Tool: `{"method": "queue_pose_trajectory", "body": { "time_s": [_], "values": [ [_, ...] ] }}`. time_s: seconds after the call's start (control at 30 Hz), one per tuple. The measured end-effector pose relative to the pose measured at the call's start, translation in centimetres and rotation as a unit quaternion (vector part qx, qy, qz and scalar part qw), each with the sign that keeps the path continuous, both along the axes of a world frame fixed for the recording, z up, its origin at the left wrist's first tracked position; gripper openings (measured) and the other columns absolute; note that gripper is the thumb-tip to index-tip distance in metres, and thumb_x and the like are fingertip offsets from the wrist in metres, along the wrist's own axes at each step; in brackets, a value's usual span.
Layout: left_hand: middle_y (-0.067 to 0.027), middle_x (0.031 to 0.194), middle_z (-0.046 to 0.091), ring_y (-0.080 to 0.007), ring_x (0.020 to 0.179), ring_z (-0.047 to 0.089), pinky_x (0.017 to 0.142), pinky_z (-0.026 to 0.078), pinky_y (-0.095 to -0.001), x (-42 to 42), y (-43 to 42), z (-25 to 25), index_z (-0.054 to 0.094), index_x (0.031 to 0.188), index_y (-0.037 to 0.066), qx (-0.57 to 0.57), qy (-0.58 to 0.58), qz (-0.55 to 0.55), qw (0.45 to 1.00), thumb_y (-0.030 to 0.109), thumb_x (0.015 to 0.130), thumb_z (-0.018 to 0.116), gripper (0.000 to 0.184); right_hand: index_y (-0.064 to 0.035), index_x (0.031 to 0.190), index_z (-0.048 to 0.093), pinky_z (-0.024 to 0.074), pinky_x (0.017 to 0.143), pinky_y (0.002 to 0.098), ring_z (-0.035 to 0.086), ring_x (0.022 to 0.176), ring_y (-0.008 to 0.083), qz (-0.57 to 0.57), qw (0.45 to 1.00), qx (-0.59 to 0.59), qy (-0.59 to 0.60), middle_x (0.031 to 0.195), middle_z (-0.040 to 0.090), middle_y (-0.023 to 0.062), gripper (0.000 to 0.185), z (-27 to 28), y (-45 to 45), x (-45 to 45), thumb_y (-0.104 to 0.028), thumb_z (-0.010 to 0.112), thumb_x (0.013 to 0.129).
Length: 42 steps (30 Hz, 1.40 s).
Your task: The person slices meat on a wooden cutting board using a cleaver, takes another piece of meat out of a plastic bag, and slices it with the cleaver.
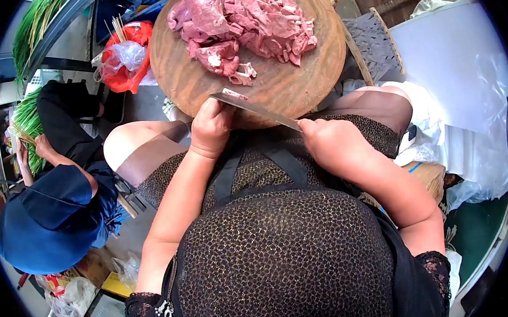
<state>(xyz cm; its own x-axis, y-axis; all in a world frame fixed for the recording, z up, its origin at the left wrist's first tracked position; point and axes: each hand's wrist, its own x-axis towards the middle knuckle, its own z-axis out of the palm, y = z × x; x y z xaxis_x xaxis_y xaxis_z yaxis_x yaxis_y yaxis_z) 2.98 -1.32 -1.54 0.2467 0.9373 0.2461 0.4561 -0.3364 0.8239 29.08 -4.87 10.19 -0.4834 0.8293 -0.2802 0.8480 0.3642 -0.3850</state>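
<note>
My right hand (328, 140) is wrapped round the handle of a knife (258, 109). The blade slants up and left across the near edge of a round wooden chopping block (179, 76). My left hand (211, 126) is closed close to the blade's tip, its fingertips hidden, so what it holds cannot be made out. Just beyond the blade, a small pale-and-red scrap of meat (235, 94) shows. Farther up the block lies a heap of cut pinkish-red meat (266, 24), with larger uncut-looking lobes (201, 13) on its left side.
At left, another person in a blue top (42, 221) handles long green stalks (26, 120). A red plastic bag (124, 59) with thin sticks stands left of the block. On the right are a woven-seat chair (375, 43), a white plastic-covered surface (452, 71) and a cardboard box (427, 180).
</note>
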Motion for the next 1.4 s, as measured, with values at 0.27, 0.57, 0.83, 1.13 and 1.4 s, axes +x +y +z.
{"method": "queue_pose_trajectory", "body": {
  "time_s": [0.27,0.57,0.83,1.13,1.4],
  "values": [
    [-0.0071,0.096,0.068,-0.0248,0.088,0.068,0.075,0.056,-0.0331,-0.2,0.7,-1.2,0.074,0.094,0.005,0.179,0.117,0.007,0.977,0.0,0.075,0.071,0.021,-0.0007,0.09,0.059,0.0532,0.057,0.0458,0.067,0.067,0.0364,0.046,0.998,-0.046,0.006,0.069,0.064,0.0193,0.011,-0.1,2.4,0.5,-0.011,0.056,0.089],
    [-0.0088,0.095,0.069,-0.0248,0.086,0.068,0.076,0.057,-0.0324,-0.6,0.3,-1.0,0.074,0.095,0.005,0.182,0.142,0.01,0.973,0.0,0.078,0.072,0.018,0.0051,0.077,0.063,0.051,0.068,0.0525,0.065,0.074,0.0452,0.064,0.989,-0.136,0.006,0.073,0.063,0.0275,0.026,1.3,6.5,-1.6,-0.015,0.054,0.092],
    [-0.0067,0.098,0.07,-0.0255,0.089,0.068,0.078,0.057,-0.0335,-1.1,0.3,-1.7,0.074,0.093,0.01,0.233,0.162,0.024,0.959,0.003,0.075,0.07,0.019,0.0009,0.083,0.068,0.0558,0.075,0.0495,0.07,0.082,0.0403,0.045,0.997,-0.039,0.052,0.085,0.07,0.0231,0.019,-3.9,6.6,-6.1,-0.009,0.052,0.084],
    [-0.0036,0.097,0.068,-0.0232,0.087,0.066,0.076,0.056,-0.033,-0.4,-0.5,0.2,0.072,0.094,0.01,0.245,0.189,0.029,0.95,0.004,0.077,0.068,0.018,-0.0006,0.098,0.064,0.0546,0.075,0.0506,0.069,0.082,0.0404,-0.054,0.992,0.054,0.105,0.086,0.07,0.0225,0.021,-2.5,3.1,-2.4,-0.015,0.051,0.092],
    [-0.0032,0.09,0.066,-0.0237,0.083,0.066,0.073,0.056,-0.0336,-0.7,-0.4,-0.5,0.071,0.091,0.01,0.235,0.166,0.043,0.957,0.005,0.08,0.07,0.012,-0.0019,0.096,0.063,0.0549,0.07,0.0499,0.068,0.077,0.04,-0.033,0.996,0.006,0.08,0.081,0.069,0.0223,0.018,-0.3,-0.2,-0.1,-0.017,0.053,0.093]
  ]
}}
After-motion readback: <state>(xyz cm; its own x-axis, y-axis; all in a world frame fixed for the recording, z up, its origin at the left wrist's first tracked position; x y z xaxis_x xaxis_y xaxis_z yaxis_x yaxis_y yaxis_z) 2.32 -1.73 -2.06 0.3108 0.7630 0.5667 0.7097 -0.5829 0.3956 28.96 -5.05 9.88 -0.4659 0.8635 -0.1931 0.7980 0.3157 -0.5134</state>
